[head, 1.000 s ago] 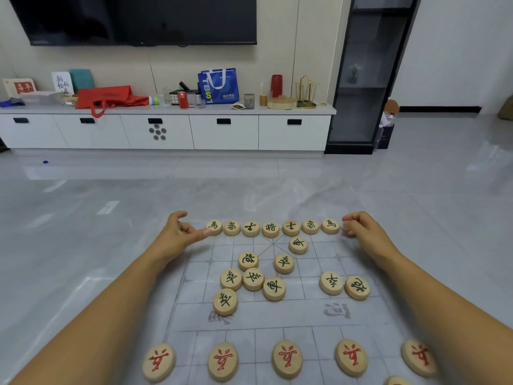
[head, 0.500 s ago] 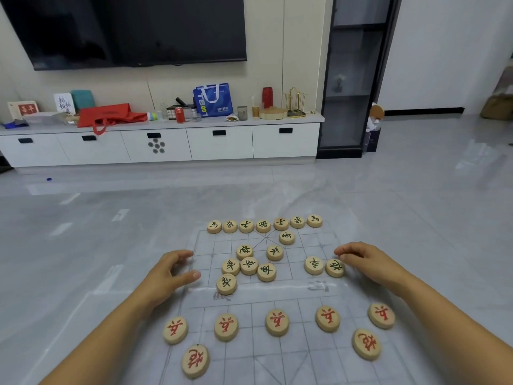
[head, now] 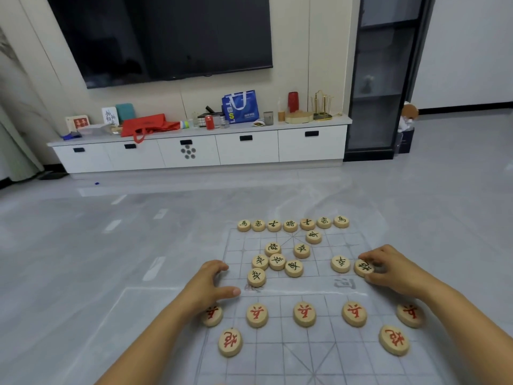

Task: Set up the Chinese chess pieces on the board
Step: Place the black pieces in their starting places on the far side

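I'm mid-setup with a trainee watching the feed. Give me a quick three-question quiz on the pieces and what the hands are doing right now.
1. True or false: the left hand is holding a piece.
2. How many pieces stand in the far row at the board's top edge? A) five B) seven C) nine
3. Fill in: the piece that the right hand pinches has ___ lettering.

Key: 1 false; 2 B; 3 black.
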A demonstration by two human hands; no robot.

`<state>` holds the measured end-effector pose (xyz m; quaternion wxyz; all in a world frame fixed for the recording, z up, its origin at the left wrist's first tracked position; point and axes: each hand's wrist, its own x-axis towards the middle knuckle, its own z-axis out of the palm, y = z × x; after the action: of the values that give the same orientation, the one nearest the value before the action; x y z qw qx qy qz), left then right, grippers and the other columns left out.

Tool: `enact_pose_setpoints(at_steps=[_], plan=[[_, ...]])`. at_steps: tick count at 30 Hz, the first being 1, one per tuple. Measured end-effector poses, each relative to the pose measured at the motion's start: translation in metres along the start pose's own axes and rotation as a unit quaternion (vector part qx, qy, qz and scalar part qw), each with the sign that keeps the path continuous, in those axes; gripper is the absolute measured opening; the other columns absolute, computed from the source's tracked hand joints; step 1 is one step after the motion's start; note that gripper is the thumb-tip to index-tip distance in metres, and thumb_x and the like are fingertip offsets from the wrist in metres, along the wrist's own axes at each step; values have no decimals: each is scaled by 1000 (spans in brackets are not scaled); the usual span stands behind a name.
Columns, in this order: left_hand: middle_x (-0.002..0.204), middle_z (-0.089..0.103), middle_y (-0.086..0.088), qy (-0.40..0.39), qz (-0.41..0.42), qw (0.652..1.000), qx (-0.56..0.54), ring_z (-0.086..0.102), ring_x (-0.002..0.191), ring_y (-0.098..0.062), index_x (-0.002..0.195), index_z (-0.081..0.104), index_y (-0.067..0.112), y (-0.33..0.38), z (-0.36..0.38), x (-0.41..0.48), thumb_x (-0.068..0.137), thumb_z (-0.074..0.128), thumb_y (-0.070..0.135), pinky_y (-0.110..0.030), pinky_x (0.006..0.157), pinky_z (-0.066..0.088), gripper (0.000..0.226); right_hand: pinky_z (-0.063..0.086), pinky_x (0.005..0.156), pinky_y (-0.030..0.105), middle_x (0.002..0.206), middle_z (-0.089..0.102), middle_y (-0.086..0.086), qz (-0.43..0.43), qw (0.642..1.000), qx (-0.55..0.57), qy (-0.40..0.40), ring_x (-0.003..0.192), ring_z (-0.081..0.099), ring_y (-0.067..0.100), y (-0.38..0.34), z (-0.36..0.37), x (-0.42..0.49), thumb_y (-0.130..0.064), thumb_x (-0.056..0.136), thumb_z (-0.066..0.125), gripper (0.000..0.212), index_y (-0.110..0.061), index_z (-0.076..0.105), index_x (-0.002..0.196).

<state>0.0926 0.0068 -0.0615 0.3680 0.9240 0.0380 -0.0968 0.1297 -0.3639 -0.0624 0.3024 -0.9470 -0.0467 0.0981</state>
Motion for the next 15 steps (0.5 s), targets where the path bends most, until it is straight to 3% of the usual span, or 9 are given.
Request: enact_pose_setpoints(at_steps=[4, 8, 12, 15], plan=[[139, 41, 0, 21, -21, 999, 26, 44, 124, -17, 125, 46, 22, 10, 1, 8, 73, 73, 39, -27, 98, 38, 61, 35, 86, 20, 113, 43, -3, -11, 1000, -3, 1, 100, 47, 11, 0, -1, -1, -21, 81, 66, 30, -27, 52, 108], [133, 45, -3, 28, -30, 992, 118, 44, 119, -21, 122, 43, 21, 26, 11, 16, 68, 74, 49, -33, 97, 42, 69, 36, 86, 20, 112, 42, -3, -15, 1000, -9, 6, 100, 47, 12, 1, 0, 0, -22, 81, 66, 28, -29, 50, 102], [137, 38, -1, 26, -38, 979, 198, 35, 124, -25, 126, 37, 22, 38, 29, 22, 64, 73, 56, -41, 101, 36, 79, 36, 88, 20, 117, 43, -1, -11, 1000, -13, 8, 103, 46, 12, 1, 1, 0, -23, 81, 66, 31, -27, 51, 107], [138, 37, -1, 29, -41, 972, 230, 32, 125, -25, 128, 35, 22, 38, 33, 25, 65, 70, 59, -44, 102, 35, 81, 37, 98, 25, 123, 40, -1, -1, 1000, -27, -1, 113, 43, 14, -1, 1, -1, -29, 81, 65, 47, -23, 47, 125]])
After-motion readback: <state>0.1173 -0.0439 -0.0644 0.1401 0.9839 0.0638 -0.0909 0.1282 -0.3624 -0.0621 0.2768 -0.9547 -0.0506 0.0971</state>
